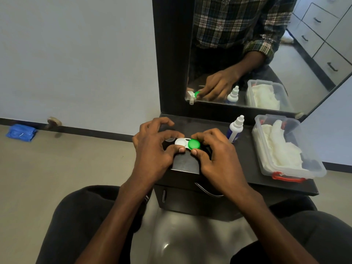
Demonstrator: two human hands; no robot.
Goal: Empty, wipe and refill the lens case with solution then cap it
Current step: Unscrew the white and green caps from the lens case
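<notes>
A small lens case (185,143) lies on the black counter (245,168), near its left front corner. Its left well is white (180,142) and its right well carries a green cap (194,144). My left hand (154,147) pinches the white side between thumb and fingers. My right hand (213,151) grips the green cap with thumb and fingertips. A white solution bottle (236,128) with a blue label stands upright just right of my right hand. Something small and clear (170,139) shows under my left fingers; I cannot tell what it is.
A clear plastic box (314,168) with red latches holds white tissues (280,147) at the counter's right end. A mirror (266,54) rises behind the counter. My knees sit below the counter's front edge. A blue cloth (21,132) lies on the floor at far left.
</notes>
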